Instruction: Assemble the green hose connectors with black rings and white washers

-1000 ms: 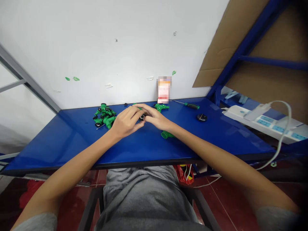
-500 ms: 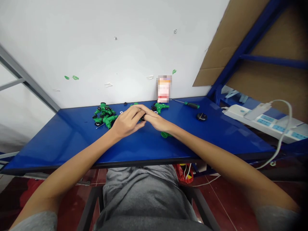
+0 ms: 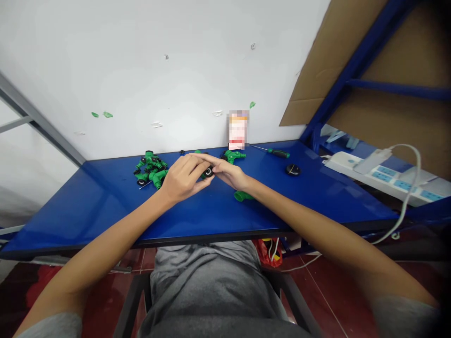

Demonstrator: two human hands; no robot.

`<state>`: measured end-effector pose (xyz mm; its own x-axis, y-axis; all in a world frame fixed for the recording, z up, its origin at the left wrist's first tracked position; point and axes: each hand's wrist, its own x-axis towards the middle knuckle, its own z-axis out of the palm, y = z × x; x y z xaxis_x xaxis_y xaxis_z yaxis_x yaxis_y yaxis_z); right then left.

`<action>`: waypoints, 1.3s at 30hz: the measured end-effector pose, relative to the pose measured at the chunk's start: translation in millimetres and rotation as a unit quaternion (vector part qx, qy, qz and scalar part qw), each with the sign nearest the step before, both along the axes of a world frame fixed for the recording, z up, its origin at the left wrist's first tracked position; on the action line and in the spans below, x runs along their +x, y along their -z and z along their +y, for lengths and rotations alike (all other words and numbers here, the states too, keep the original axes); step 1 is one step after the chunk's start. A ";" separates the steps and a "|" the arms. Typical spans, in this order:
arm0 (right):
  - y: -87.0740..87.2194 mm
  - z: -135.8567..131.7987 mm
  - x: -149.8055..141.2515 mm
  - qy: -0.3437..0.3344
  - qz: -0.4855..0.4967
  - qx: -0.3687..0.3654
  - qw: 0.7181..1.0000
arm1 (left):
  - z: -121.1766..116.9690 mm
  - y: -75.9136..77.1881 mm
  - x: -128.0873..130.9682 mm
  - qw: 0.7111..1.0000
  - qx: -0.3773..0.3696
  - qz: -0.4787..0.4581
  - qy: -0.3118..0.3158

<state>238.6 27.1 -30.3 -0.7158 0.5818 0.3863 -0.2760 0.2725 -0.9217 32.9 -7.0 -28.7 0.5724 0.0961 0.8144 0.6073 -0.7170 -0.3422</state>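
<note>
My left hand [image 3: 183,178] is closed around a green hose fitting [image 3: 208,172] whose black round end, with a white ring inside, faces me. On the other side my right hand [image 3: 230,173] has its thumb against that black end, its fingers meeting the left hand's over the top. Most of the fitting is hidden by the hands. Several green hose fittings with black parts [image 3: 151,162] lie to the left. Another green fitting [image 3: 232,156] is behind my right hand. Partly covered by my right wrist is a green piece with a round opening [image 3: 241,196].
A screwdriver [image 3: 280,153] and a round black object [image 3: 293,169] lie right of my hands on the blue table [image 3: 197,216]. A blurred-out box [image 3: 238,131] stands by the wall. At the right edge is a white power strip [image 3: 369,171] with a cable.
The black end of the fitting has turned toward me, so its white ring now shows. My right fingers and thumb have shifted on it. The view has moved slightly.
</note>
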 end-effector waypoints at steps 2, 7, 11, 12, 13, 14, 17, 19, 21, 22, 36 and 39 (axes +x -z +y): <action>1.8 -0.2 -0.8 0.007 -0.004 -0.006 1.000 | -1.5 -1.9 0.3 1.000 0.013 0.003 -0.017; 10.6 2.6 -5.7 0.039 -0.020 0.002 0.999 | -3.7 -6.5 1.9 0.997 0.051 -0.008 -0.048; 12.8 2.2 -9.2 0.054 -0.024 0.013 0.998 | -1.2 -4.8 1.4 0.996 0.046 -0.041 -0.060; 12.1 1.1 -9.9 0.054 -0.027 0.005 0.998 | -0.5 -3.6 1.0 0.996 0.043 -0.049 -0.059; 11.2 -0.2 -10.7 0.054 -0.031 -0.008 0.998 | 0.0 -2.3 0.8 0.996 0.039 -0.056 -0.057; 10.1 -1.8 -11.3 0.053 -0.037 -0.022 0.998 | 0.4 -0.9 0.6 0.996 0.034 -0.062 -0.056; 7.4 -5.9 -13.1 0.053 -0.045 -0.061 0.996 | 0.8 3.2 1.0 0.996 0.016 -0.070 -0.054; 7.1 -7.6 -14.3 0.056 -0.038 -0.078 0.995 | 0.5 5.3 1.7 0.996 0.014 -0.072 -0.051; 8.1 -8.3 -15.6 0.060 -0.029 -0.083 0.994 | 0.1 7.0 2.4 0.996 0.018 -0.073 -0.050; 8.9 -8.4 -16.2 0.063 -0.024 -0.082 0.994 | -0.1 7.8 2.6 0.996 0.019 -0.074 -0.050; 1.2 -13.8 -15.7 0.072 -0.021 -0.003 0.997 | -0.1 11.5 3.6 0.995 0.053 -0.074 -0.032; -1.6 -12.3 -10.9 0.028 -0.017 -0.004 0.999 | -1.1 8.5 5.7 0.992 0.048 -0.116 -0.018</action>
<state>227.7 14.8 -28.8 -0.6947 0.6244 0.3572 -0.2294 0.2783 -0.9327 38.6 -8.2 -37.3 0.3669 0.0296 0.9298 0.7022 -0.6644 -0.2559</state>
